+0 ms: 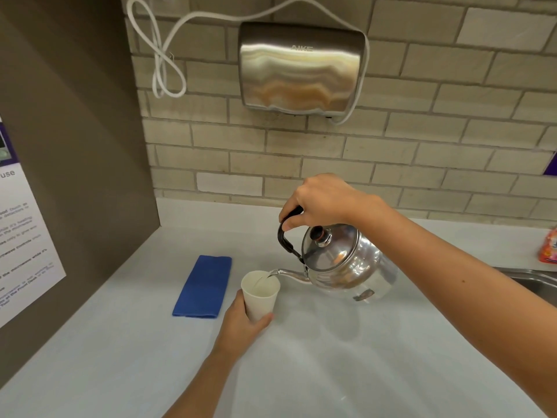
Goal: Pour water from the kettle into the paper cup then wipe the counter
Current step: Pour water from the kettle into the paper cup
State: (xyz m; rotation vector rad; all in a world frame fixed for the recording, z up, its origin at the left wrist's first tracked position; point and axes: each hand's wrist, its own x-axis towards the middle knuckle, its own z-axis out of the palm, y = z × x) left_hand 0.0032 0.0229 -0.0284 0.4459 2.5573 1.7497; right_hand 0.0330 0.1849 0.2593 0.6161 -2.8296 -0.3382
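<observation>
A shiny steel kettle (346, 263) with a black handle is tilted to the left above the white counter (316, 357). My right hand (322, 200) grips its handle from above. Its thin spout reaches over the rim of a white paper cup (259, 294), and a thin stream of water runs into the cup. My left hand (241, 321) holds the cup from below and behind, upright. A folded blue cloth (203, 286) lies flat on the counter just left of the cup.
A steel hand dryer (301, 67) with a looped white cord hangs on the brick wall behind. A brown side panel with a printed notice (21, 236) closes the left. A steel sink edge (533, 282) and an orange packet (548, 245) sit at the right.
</observation>
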